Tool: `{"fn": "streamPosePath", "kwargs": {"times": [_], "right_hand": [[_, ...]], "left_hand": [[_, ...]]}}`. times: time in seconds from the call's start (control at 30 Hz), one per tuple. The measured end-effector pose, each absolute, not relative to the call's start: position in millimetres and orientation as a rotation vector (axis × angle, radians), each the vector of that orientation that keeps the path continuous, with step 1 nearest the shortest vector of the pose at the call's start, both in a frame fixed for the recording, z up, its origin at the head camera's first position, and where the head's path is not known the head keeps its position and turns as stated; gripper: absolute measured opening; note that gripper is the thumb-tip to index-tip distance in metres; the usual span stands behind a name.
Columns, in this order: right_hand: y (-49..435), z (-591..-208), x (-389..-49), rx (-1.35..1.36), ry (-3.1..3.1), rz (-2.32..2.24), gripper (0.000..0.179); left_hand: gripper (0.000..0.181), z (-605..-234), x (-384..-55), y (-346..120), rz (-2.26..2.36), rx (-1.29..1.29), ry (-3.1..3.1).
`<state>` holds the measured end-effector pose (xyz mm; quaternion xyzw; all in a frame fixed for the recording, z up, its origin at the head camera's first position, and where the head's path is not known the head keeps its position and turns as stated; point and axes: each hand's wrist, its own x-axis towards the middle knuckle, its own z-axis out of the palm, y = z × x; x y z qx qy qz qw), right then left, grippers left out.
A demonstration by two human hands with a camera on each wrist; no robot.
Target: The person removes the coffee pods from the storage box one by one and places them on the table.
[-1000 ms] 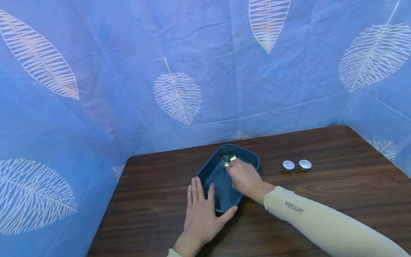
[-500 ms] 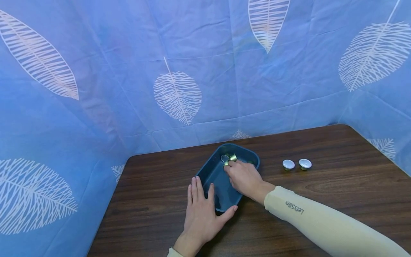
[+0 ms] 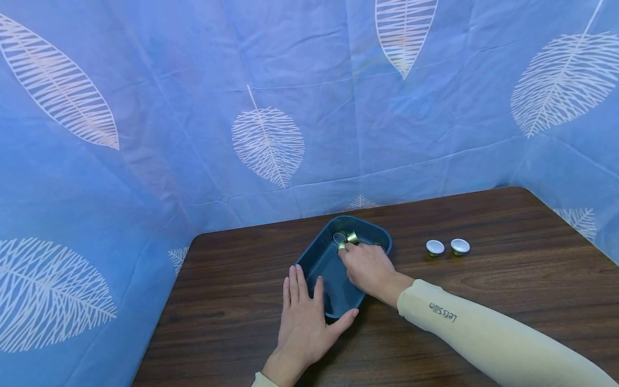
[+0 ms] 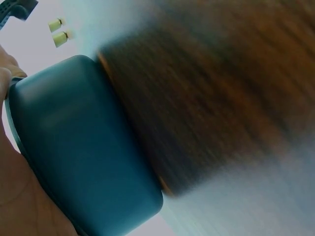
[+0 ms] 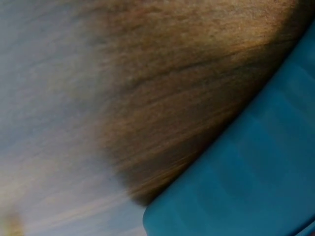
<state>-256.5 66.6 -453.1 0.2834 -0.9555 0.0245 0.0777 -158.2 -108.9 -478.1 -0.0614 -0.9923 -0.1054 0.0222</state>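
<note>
A blue leaf-printed cloth [image 3: 290, 107] hangs behind and to both sides of the dark wooden tabletop [image 3: 483, 301]. Near the tabletop's far edge sits a dark blue tray [image 3: 316, 263]; only the head view shows its inside, where small metal cups [image 3: 349, 238] lie at the far end. The left wrist view shows the tray's outer wall, and the right wrist view only a blurred corner of it against the wood. The left hand [image 3: 303, 322] lies flat at the tray's near corner, fingers [image 3: 294, 282] straight, thumb along the near rim. The right hand [image 3: 369, 269] reaches into the tray, its curled fingers at one cup; whether they pinch it I cannot tell. Two more silver-topped cups [image 3: 447, 247] stand side by side on the wood right of the tray.
</note>
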Motion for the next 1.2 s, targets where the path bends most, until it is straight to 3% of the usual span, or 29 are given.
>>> {"fn": "streamPosePath", "kwargs": {"times": [0.57,1.2], "right_hand": [[67.5,-452.1,-257.5,0.817,-2.929,0.208,0.051],[72.7,-458.9,-252.3,0.873,-2.676,0.217,0.039]], "left_hand": [[0.111,-478.6,-158.9,-109.4,-0.317,-0.198,-3.058],[0.112,-479.6,-158.5,-110.3,-0.323,-0.201,-3.055]]}}
